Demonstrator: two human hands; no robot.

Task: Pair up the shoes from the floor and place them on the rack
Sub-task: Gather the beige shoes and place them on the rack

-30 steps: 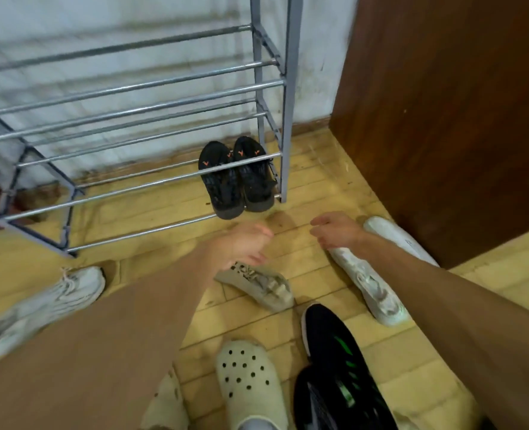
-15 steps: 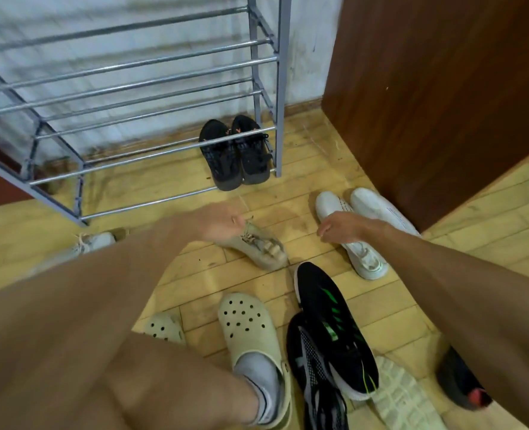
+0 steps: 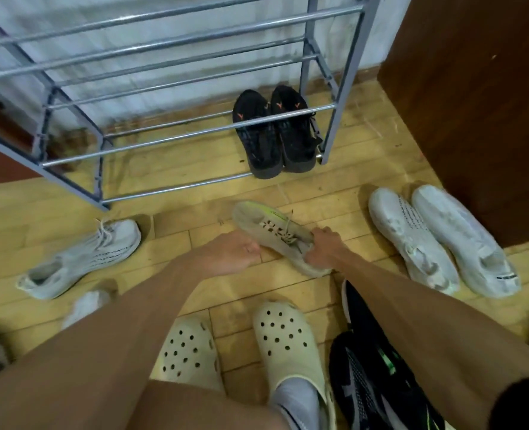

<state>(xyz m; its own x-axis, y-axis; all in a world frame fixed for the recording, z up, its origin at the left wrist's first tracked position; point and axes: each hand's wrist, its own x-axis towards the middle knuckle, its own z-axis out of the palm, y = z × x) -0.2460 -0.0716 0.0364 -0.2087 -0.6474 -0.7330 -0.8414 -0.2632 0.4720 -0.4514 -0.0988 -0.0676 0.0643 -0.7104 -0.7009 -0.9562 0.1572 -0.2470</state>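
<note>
A beige laced sneaker lies on the wooden floor in front of the metal shoe rack. My right hand grips its heel end. My left hand hovers just left of it, fingers loosely curled, holding nothing. A pair of black sneakers sits on the rack's lowest rails at the right. A white sneaker pair lies on the floor at the right, and a single white knit sneaker at the left. Black-and-green sneakers lie under my right forearm.
I wear cream clogs on my feet at the bottom centre. A dark wooden door stands at the right. Another pale shoe peeks out beside my left arm. The rack's upper rails hold nothing in view.
My right hand moved left from the white pair onto the beige sneaker's heel. My left hand drew back a little from that sneaker. The camera tilted down.
</note>
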